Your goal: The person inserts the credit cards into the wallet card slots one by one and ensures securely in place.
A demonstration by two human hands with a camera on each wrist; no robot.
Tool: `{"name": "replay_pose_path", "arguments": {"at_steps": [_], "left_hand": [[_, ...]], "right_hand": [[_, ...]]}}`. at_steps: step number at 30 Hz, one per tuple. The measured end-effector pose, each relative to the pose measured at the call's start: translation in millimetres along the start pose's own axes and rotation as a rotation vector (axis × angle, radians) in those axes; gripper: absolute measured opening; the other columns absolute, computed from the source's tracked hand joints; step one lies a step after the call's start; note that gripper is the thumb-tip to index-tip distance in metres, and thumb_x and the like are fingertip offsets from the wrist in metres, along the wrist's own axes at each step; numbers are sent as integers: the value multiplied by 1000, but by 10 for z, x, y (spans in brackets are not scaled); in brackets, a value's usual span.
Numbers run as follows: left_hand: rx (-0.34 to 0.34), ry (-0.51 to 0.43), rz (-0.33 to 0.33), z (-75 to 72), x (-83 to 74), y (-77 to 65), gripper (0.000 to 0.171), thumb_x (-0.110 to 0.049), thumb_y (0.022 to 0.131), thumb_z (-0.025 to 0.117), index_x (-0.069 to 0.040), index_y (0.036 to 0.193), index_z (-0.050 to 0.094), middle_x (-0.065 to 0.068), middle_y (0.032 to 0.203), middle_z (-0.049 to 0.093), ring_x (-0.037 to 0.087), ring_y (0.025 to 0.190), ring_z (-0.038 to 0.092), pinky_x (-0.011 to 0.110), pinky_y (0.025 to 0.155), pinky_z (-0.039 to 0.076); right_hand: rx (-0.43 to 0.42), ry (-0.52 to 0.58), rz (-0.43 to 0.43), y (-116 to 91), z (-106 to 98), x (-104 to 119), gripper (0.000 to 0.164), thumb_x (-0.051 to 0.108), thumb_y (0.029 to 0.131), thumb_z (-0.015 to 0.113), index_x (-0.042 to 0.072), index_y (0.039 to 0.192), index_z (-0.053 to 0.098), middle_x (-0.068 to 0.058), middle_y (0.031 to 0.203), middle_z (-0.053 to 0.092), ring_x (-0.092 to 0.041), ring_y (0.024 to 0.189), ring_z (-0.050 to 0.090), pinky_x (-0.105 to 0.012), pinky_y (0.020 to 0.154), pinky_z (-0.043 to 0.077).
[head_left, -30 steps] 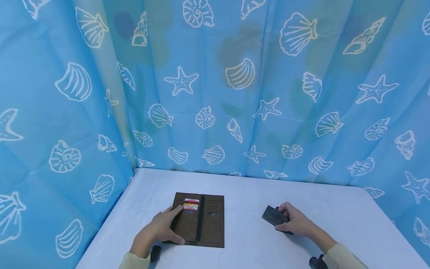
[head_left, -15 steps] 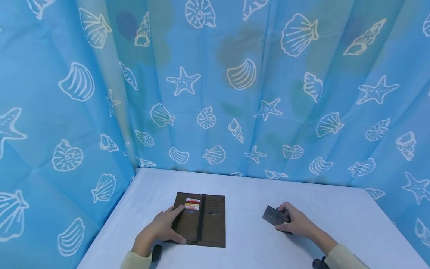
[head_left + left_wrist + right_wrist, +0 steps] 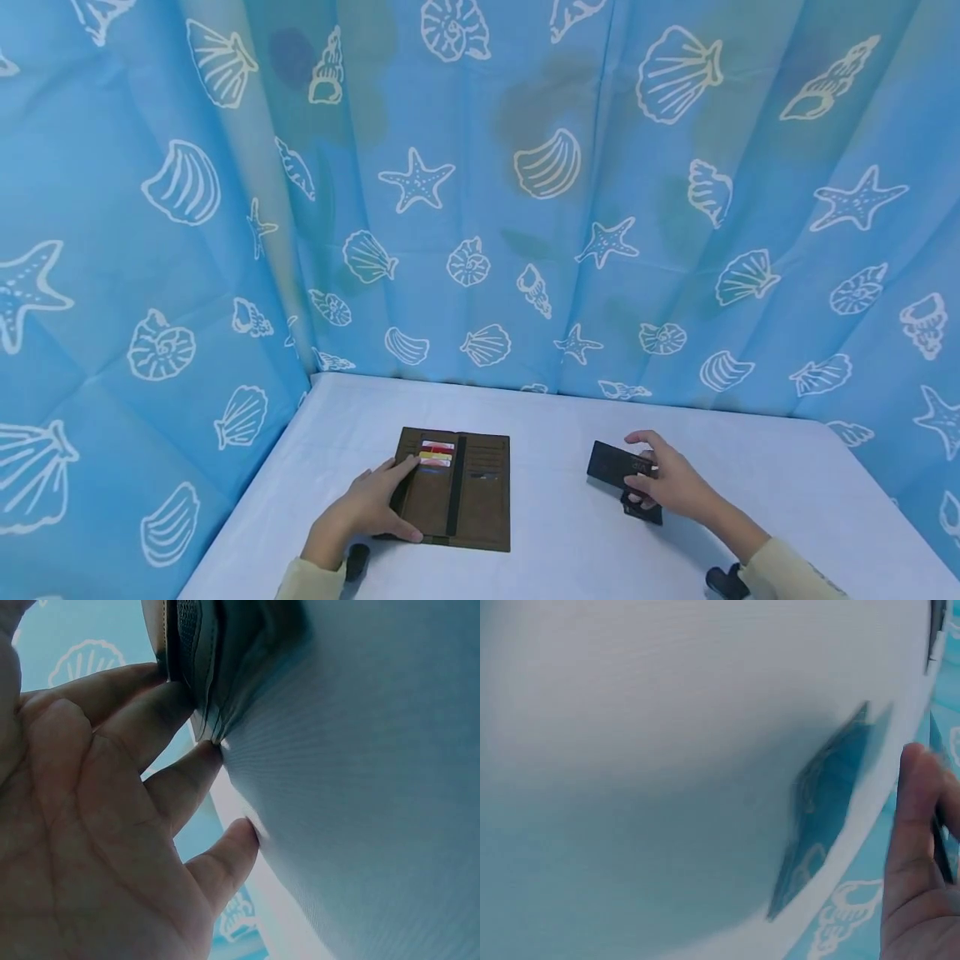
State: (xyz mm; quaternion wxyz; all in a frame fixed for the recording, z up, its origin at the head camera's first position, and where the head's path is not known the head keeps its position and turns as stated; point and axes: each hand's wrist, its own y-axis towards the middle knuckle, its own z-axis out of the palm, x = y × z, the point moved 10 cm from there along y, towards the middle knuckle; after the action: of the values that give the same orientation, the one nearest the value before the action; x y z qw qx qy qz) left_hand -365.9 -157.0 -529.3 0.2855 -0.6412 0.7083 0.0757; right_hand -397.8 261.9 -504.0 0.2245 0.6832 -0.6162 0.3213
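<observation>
A long brown wallet (image 3: 480, 508) lies unfolded on the table, with several coloured cards (image 3: 437, 454) in its left slots and a dark strap down the middle. My left hand (image 3: 375, 500) rests on the wallet's left side, fingers extended and thumb at the lower edge. In the left wrist view, fingertips (image 3: 206, 757) touch the wallet's layered edge (image 3: 202, 660). To the right, my right hand (image 3: 671, 483) pinches a flat black card-shaped piece (image 3: 611, 462), tilted up. Under that hand lies a second flat dark piece (image 3: 643, 510), seen with a shiny face (image 3: 829, 802) in the right wrist view.
A white cloth covers the table (image 3: 547, 467). Behind and to the left hangs a blue curtain (image 3: 480, 208) printed with shells and starfish. Small black devices (image 3: 727, 582) are at both wrists.
My right hand has raised and tilted the black card-shaped piece, and the second dark piece now shows below it. My left hand stays on the wallet. The view has shifted slightly.
</observation>
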Motion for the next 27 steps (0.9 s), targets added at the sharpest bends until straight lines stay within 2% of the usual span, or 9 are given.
{"name": "replay_pose_path", "arguments": {"at_steps": [2,5,8,10,13,17,19,24,27], "left_hand": [[-6,-1,5,-2,-6,6,109,-41,60,94,-19,152,40,16,156,39,48,145,28,71,113,23],[-13,-3,10,-3,-19,13,109,-40,60,94,-19,152,40,15,156,40,44,146,28,70,115,22],[-14,5,0,-2,-17,17,109,-41,59,95,-20,151,40,15,156,40,46,145,28,72,112,25],[-12,11,-1,1,-13,15,109,-41,59,94,-21,151,40,15,156,41,47,145,29,72,112,25],[-8,15,2,4,-6,12,109,-41,59,94,-20,151,41,14,156,41,45,145,29,71,113,24],[-1,7,5,6,-20,15,108,-39,60,94,-18,151,41,14,155,41,43,146,28,69,116,21],[7,3,-6,18,-16,17,108,-39,60,94,-18,151,41,15,155,41,44,146,28,69,115,22],[16,5,-27,38,11,24,108,-40,60,94,-20,152,40,15,156,40,46,146,27,70,115,22],[8,-1,-20,19,7,27,108,-39,61,94,-19,152,39,14,156,40,44,147,27,70,115,21]], "right_hand": [[-14,76,5,10,-23,34,52,0,88,70,3,133,43,-27,119,60,-19,74,71,-34,60,61],[-70,49,-19,43,-78,111,45,5,87,73,1,125,50,-18,109,66,-16,75,69,-29,62,59],[-145,0,-64,86,-125,195,32,8,87,73,3,115,58,-8,100,69,-16,81,62,-25,68,55],[-184,-1,-92,118,-139,251,25,11,89,72,4,112,64,-6,98,69,-18,84,58,-25,70,53],[-199,31,-107,185,-115,312,21,15,93,67,6,112,67,-8,102,70,-20,90,59,-29,77,54],[-196,118,-83,302,-45,344,25,19,99,61,5,119,62,-14,111,67,-28,100,64,-38,78,60],[-203,172,-66,357,-6,348,26,19,100,59,3,122,58,-18,114,67,-29,101,66,-36,74,62],[-301,237,24,448,16,386,34,17,102,54,2,133,52,-22,109,65,-25,88,66,-29,65,59],[-346,226,79,503,16,436,39,13,103,48,1,140,46,-24,116,59,-27,94,61,-31,69,55]]}}
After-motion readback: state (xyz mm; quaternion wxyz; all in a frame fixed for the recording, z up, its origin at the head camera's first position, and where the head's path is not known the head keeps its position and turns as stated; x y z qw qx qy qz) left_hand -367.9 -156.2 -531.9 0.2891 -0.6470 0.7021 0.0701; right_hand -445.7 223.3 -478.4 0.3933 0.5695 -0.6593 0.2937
